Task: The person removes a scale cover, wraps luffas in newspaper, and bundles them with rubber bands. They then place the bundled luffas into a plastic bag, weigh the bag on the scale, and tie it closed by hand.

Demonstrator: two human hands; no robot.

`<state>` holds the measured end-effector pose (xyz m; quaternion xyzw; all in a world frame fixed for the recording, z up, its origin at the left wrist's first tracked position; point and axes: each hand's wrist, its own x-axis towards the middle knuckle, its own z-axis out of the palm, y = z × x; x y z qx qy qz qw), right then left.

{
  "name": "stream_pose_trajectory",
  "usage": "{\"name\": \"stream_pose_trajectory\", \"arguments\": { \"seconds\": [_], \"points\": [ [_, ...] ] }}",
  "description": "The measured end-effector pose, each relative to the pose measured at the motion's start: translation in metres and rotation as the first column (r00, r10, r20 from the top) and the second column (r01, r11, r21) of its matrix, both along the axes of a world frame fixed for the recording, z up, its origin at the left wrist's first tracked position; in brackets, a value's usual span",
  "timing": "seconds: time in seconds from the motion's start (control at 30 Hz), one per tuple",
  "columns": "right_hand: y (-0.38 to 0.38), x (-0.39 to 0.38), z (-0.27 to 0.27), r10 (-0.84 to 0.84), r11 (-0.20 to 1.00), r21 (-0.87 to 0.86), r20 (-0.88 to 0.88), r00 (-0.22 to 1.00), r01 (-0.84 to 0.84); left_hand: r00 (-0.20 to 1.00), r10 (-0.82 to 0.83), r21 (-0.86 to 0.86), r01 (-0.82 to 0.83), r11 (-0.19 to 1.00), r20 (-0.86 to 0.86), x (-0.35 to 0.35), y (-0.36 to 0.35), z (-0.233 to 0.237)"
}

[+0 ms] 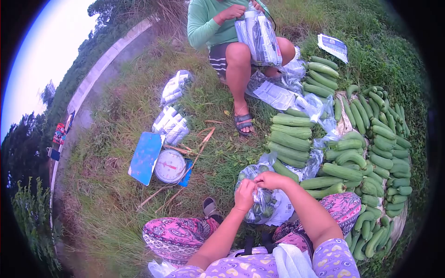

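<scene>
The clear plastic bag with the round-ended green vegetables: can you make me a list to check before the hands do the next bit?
1. Right hand on clear plastic bag: ok
2. Left hand on it too: ok
3. Vegetables inside: ok
4. Top tied tight: cannot tell, fingers hide it
5. Every long green vegetable bagged: not ok, many lie loose
6. Number on round white-faced scale readable: cannot tell, too small

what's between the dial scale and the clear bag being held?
Grass between dial scale and clear bag, plus dry stalks near the scale; no green produce in that stretch. Head view.
</scene>
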<state>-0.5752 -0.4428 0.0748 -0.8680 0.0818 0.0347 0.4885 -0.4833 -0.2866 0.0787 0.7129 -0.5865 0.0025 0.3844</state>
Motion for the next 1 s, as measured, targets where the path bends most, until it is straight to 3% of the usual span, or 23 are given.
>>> {"name": "stream_pose_trajectory", "arguments": {
  "seconds": [0.1,0.2,0.3,0.37,0.47,0.53,0.57,1.0],
  "points": [
    [-0.006,0.002,0.003,0.033,0.997,0.076,-0.094,0.995,-0.025,0.997,0.035,-0.024,-0.033,0.999,0.074,-0.004,0.000,0.011],
    [-0.005,0.003,0.010,0.028,0.997,0.073,-0.154,0.988,-0.017,0.999,0.040,0.085,-0.039,0.996,-0.004,-0.004,0.001,0.019],
    [-0.007,0.006,0.007,0.031,0.998,0.053,-0.143,0.989,-0.024,0.979,0.011,0.133,0.016,0.991,-0.201,0.005,0.003,0.025],
    [-0.001,0.009,0.011,0.013,0.995,-0.102,-0.096,0.995,-0.023,0.959,0.016,0.154,0.029,0.988,-0.283,0.005,0.007,0.033],
    [0.012,0.008,0.031,-0.033,0.925,-0.379,0.029,0.999,0.042,0.983,-0.008,0.080,0.024,0.997,-0.186,0.005,0.012,0.023],
    [0.015,0.005,0.034,-0.066,0.912,-0.399,0.090,0.994,0.097,0.995,0.011,0.086,-0.003,0.996,-0.099,0.002,0.010,0.021],
    [0.018,0.003,0.031,-0.083,0.918,-0.379,0.098,0.992,0.114,0.998,0.015,0.094,-0.010,0.996,-0.054,-0.001,0.012,0.021],
    [0.002,0.003,0.011,-0.130,0.941,-0.295,0.127,0.983,0.163,0.976,-0.021,0.159,0.057,0.986,-0.218,-0.018,0.030,0.017]
  ]
}}
